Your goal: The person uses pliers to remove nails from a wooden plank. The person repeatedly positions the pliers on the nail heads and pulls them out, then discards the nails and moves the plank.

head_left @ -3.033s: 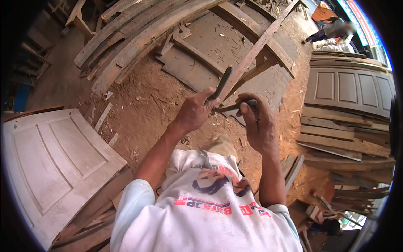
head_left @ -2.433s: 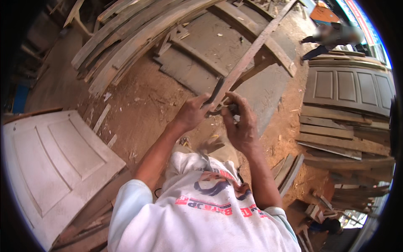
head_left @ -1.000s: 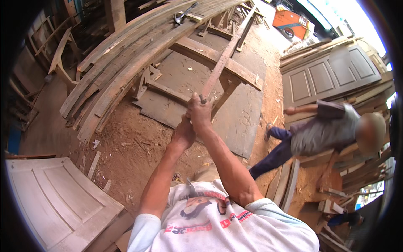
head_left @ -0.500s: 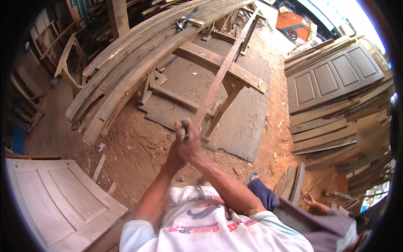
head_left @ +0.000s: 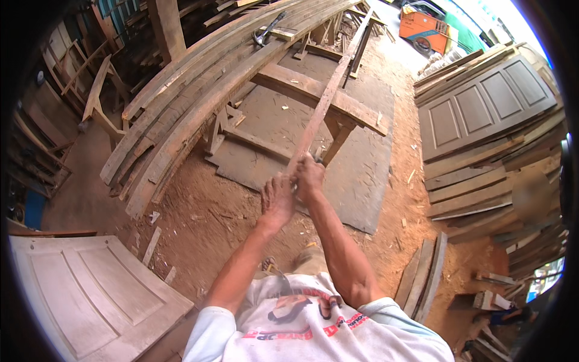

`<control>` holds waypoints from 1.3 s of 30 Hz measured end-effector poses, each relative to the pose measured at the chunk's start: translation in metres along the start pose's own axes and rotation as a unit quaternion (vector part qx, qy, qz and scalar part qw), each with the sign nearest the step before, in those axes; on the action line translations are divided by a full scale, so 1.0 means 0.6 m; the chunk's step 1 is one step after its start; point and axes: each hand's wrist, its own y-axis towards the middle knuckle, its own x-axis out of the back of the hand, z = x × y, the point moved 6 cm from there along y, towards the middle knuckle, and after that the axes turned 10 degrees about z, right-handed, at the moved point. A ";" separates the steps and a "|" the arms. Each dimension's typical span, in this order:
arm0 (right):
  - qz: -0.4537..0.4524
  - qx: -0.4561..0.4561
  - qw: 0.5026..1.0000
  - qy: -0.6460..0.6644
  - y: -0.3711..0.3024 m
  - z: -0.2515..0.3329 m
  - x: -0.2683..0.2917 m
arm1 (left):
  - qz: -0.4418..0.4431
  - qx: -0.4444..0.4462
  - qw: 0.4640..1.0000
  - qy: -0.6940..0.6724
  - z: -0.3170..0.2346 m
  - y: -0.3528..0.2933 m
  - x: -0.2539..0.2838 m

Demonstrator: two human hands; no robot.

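A long, narrow, reddish wooden strip (head_left: 319,111) runs away from me across the crossbeam of a wooden trestle (head_left: 344,108). At its near end, my left hand (head_left: 278,196) is closed round the wood, fingers bent over it. My right hand (head_left: 310,175) is closed just beside it, at the strip's right edge. A small dark part shows at the right fingers; the rest of that thing is hidden in the hand. Both forearms reach forward from my light shirt.
Long planks (head_left: 199,90) lie stacked to the left with a hammer (head_left: 265,31) on top. A pale panelled door (head_left: 96,289) is at the lower left. A brown door (head_left: 482,108) leans on boards at the right. Farther back stands an orange cart (head_left: 425,30).
My hands were clasped together round something with dark ends; now they are slightly apart, farther forward and to the right. The person at the lower right has moved out of that spot.
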 end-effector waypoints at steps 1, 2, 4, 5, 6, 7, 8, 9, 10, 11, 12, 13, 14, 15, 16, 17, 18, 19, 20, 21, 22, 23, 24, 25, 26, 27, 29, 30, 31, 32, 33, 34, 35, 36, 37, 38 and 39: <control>-0.006 -0.012 0.998 0.055 0.030 -0.034 0.041 | 0.014 0.005 0.998 -0.054 0.007 0.008 -0.028; -0.017 -0.023 0.994 0.109 0.042 -0.059 0.089 | 0.046 -0.006 0.998 -0.044 0.004 0.005 -0.037; 0.040 -0.077 0.968 0.236 -0.006 -0.072 0.134 | 0.111 -0.018 0.993 -0.028 -0.004 -0.019 -0.038; 0.010 -0.080 0.962 0.260 -0.038 -0.071 0.169 | 0.158 -0.020 0.987 0.018 -0.015 -0.032 -0.035; -0.013 -0.086 0.955 0.285 -0.065 -0.073 0.195 | 0.155 -0.023 0.988 -0.013 -0.023 -0.045 -0.012; -0.048 -0.088 0.954 0.284 -0.089 -0.072 0.239 | 0.159 -0.034 0.986 -0.046 -0.035 -0.055 0.004; -0.081 -0.091 0.951 0.285 -0.113 -0.073 0.276 | 0.164 -0.043 0.983 -0.077 -0.038 -0.060 0.011; -0.118 -0.090 0.945 0.290 -0.133 -0.068 0.301 | 0.130 -0.028 0.987 -0.095 -0.020 -0.054 0.011; -0.152 -0.088 0.940 0.293 -0.150 -0.059 0.329 | 0.093 -0.014 0.989 -0.114 0.002 -0.043 0.000; -0.160 -0.055 0.932 0.320 -0.158 -0.060 0.381 | 0.056 -0.002 0.989 -0.134 0.013 -0.034 0.000; -0.169 -0.021 0.922 0.346 -0.164 -0.063 0.442 | 0.045 0.003 0.987 -0.152 0.012 -0.025 0.000; -0.216 -0.007 0.916 0.339 -0.175 -0.054 0.484 | 0.033 0.011 0.985 -0.167 0.014 -0.018 0.005; -0.261 0.005 0.907 0.332 -0.184 -0.045 0.523 | 0.018 0.021 0.983 -0.181 0.016 -0.013 0.011; -0.270 0.014 0.896 0.352 -0.196 -0.042 0.578 | 0.020 0.031 0.982 -0.183 0.015 -0.004 0.010; -0.280 0.027 0.885 0.371 -0.199 -0.040 0.624 | 0.024 0.037 0.982 -0.185 0.011 0.007 0.004; -0.301 0.034 0.887 0.348 -0.199 -0.023 0.630 | 0.023 0.050 0.981 -0.185 0.008 0.017 0.005; -0.322 0.042 0.889 0.324 -0.205 -0.002 0.641 | 0.014 0.064 0.988 -0.142 -0.002 0.028 0.008; -0.344 0.052 0.888 0.299 -0.210 0.019 0.649 | 0.007 0.075 0.992 -0.100 -0.023 0.037 0.015; -0.348 0.054 0.886 0.301 -0.208 0.028 0.670 | 0.001 0.085 0.995 -0.058 -0.051 0.047 0.025; -0.351 0.057 0.884 0.303 -0.212 0.038 0.694 | 0.029 0.065 0.995 -0.076 -0.091 0.060 0.028; -0.353 0.057 0.883 0.304 -0.212 0.046 0.714 | 0.056 0.046 0.993 -0.093 -0.141 0.071 0.039; -0.355 0.053 0.881 0.308 -0.206 0.054 0.726 | 0.081 0.030 0.990 -0.112 -0.187 0.083 0.038; -0.351 0.067 0.883 0.303 -0.199 0.063 0.738 | 0.119 -0.015 0.987 -0.106 -0.228 0.099 0.017; -0.347 0.081 0.886 0.297 -0.191 0.072 0.740 | 0.156 -0.059 0.981 -0.102 -0.264 0.111 -0.015; -0.342 0.095 0.888 0.291 -0.184 0.083 0.735 | 0.192 -0.103 0.971 -0.098 -0.302 0.120 -0.046; -0.328 0.115 0.889 0.298 -0.178 0.113 0.704 | 0.215 -0.125 0.967 -0.059 -0.336 0.123 -0.073; -0.306 0.166 0.902 0.254 -0.175 0.162 0.677 | 0.246 -0.171 0.954 -0.023 -0.399 0.124 -0.131; -0.294 0.192 0.907 0.232 -0.173 0.187 0.665 | 0.253 -0.191 0.948 -0.026 -0.421 0.129 -0.163; -0.287 0.187 0.915 0.214 -0.174 0.214 0.650 | 0.261 -0.212 0.941 -0.029 -0.446 0.137 -0.185; -0.282 0.203 0.913 0.212 -0.173 0.236 0.650 | 0.259 -0.236 0.936 -0.035 -0.475 0.145 -0.195; -0.276 0.219 0.912 0.209 -0.170 0.256 0.653 | 0.257 -0.260 0.930 -0.041 -0.502 0.152 -0.201; -0.270 0.232 0.911 0.206 -0.169 0.274 0.656 | 0.254 -0.281 0.924 -0.048 -0.525 0.157 -0.208; -0.253 0.237 0.913 0.214 -0.167 0.293 0.657 | 0.241 -0.303 0.921 -0.048 -0.542 0.167 -0.216; -0.236 0.241 0.915 0.221 -0.166 0.312 0.657 | 0.228 -0.324 0.917 -0.048 -0.555 0.181 -0.226; -0.218 0.246 0.917 0.227 -0.163 0.333 0.656 | 0.213 -0.346 0.912 -0.049 -0.571 0.194 -0.231; -0.219 0.253 0.915 0.227 -0.163 0.352 0.657 | 0.239 -0.354 0.903 -0.050 -0.591 0.206 -0.232; -0.219 0.259 0.913 0.227 -0.161 0.369 0.657 | 0.265 -0.361 0.893 -0.050 -0.612 0.219 -0.231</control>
